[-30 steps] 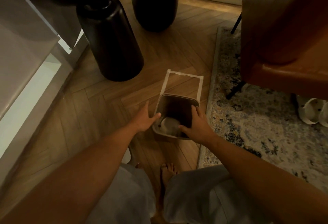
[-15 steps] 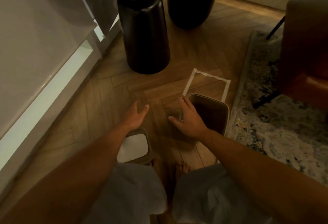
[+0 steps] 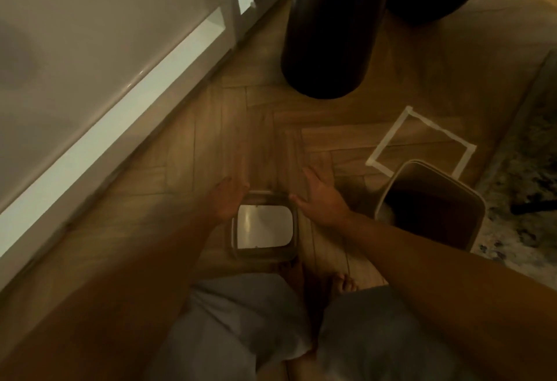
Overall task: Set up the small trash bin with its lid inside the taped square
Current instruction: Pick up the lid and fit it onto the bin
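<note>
The small grey trash bin (image 3: 473, 199) stands open-topped on the wood floor, covering the near edge of the white taped square (image 3: 388, 136). Its lid (image 3: 263, 227), a grey frame with a pale flap, lies flat on the floor to the bin's left, just in front of my feet. My left hand (image 3: 227, 199) hovers over the lid's far left corner, fingers spread. My right hand (image 3: 319, 196) is open at the lid's far right corner, between lid and bin. Neither hand holds anything.
Two tall dark cylinders (image 3: 328, 28) stand beyond the square. A white cabinet base (image 3: 120, 100) runs along the left. A patterned rug (image 3: 524, 151) borders the bin on the right. My bare feet (image 3: 340, 284) and grey shorts are at the bottom.
Both hands have left the bin and moved left to the lid on the floor. The camera has swung left, so the bin and taped square now sit at the right.
</note>
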{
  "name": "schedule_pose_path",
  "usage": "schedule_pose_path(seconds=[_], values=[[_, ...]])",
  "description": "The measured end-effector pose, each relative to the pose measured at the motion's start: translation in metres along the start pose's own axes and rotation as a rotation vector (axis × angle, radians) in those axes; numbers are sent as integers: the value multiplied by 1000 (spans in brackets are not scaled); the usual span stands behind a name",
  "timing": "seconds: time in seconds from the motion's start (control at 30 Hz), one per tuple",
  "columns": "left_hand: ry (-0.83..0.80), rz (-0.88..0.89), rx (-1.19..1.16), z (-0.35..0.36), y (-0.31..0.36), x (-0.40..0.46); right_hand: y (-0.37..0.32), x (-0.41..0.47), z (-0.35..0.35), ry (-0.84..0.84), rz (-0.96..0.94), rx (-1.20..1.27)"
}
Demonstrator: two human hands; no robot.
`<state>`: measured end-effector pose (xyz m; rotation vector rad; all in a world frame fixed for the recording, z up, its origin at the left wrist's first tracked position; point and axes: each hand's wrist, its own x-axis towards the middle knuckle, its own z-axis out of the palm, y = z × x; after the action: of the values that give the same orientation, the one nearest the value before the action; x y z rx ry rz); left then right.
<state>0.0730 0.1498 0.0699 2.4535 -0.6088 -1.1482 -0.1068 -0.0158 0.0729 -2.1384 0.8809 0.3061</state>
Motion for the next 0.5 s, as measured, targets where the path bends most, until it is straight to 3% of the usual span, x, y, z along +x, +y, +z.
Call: schedule_pose_path(seconds=[0.13, 0.4, 0.5], values=[[-49, -94, 38, 9, -41, 11, -1, 25, 21, -63, 61, -8], [-179, -39, 50, 38, -91, 48, 29, 55, 75, -262, 133, -64], [-144, -10, 93, 43, -89, 55, 45, 56, 90, -380, 160, -87]])
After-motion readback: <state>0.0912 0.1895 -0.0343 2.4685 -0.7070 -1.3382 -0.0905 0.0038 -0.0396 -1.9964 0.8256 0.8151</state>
